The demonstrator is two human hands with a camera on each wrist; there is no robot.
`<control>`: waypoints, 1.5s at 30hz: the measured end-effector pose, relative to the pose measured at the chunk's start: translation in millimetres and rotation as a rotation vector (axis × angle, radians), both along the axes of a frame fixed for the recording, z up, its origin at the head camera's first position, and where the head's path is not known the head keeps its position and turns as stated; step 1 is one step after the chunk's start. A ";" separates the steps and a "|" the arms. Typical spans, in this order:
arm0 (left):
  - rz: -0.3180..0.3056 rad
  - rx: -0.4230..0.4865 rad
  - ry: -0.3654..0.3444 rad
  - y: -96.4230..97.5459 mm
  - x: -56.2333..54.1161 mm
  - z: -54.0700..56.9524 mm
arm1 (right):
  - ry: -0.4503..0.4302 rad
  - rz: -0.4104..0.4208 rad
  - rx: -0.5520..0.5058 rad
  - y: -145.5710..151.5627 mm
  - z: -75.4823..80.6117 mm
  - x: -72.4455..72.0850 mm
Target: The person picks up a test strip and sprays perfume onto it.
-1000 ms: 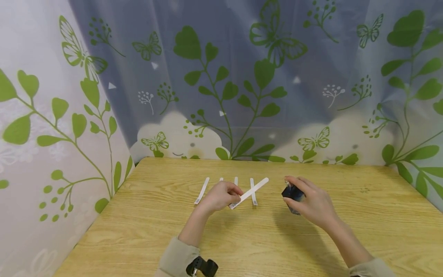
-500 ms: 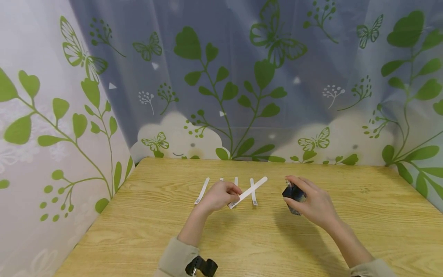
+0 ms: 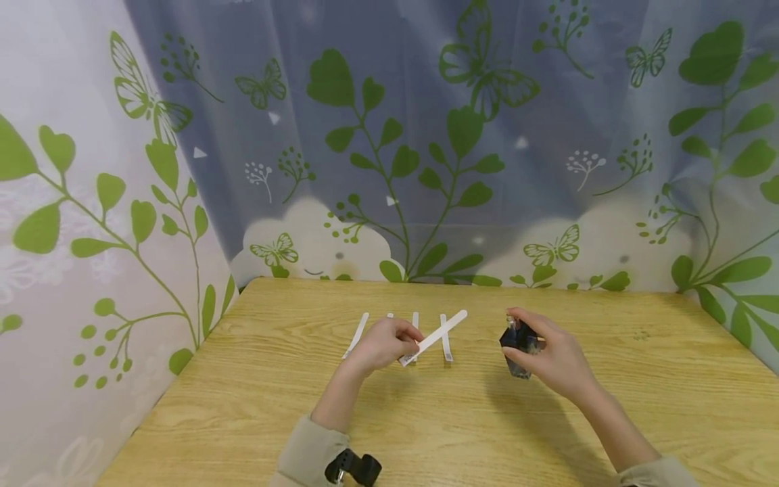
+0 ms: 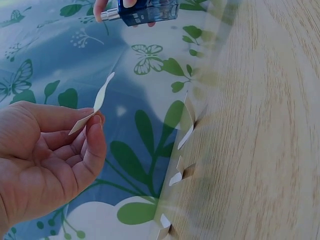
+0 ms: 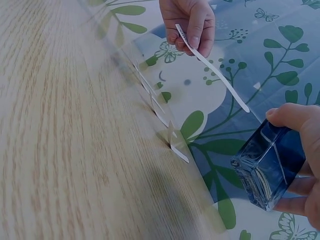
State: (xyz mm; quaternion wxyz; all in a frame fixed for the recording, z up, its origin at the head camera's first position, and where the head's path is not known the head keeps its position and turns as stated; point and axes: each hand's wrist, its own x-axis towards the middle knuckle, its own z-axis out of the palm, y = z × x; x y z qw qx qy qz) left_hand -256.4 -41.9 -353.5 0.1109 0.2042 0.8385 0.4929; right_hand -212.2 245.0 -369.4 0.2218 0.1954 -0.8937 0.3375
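Bottle now slightly farther from held strip.

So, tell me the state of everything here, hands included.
Left hand: pinching a paper strip.
Right hand: gripping the bottle.
Paper strip: raised off the table, slightly bent.
Bottle: lifted, sprayer uncapped.
Other strips: on the table in a row, apart; bent where wrist views show them.
Patterned curtain: hanging behind the table.
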 end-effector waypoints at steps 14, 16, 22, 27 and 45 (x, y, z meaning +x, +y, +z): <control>0.068 0.078 0.014 -10.7 -4.2 -3.2 | -0.017 0.016 -0.010 0.5 1.2 0.1; 0.087 0.095 0.007 -13.3 -4.8 -4.1 | -0.013 0.021 -0.011 0.7 0.4 0.0; 0.133 0.128 -0.027 -20.0 -6.1 -4.0 | -0.024 0.028 -0.025 1.0 -1.2 -0.5; 0.164 0.156 -0.044 -27.5 -8.5 -6.3 | -0.028 0.037 -0.037 1.1 -1.2 -0.7; 0.376 0.242 -0.068 -58.4 -18.8 -13.7 | -0.075 0.017 -0.026 2.1 -2.2 1.2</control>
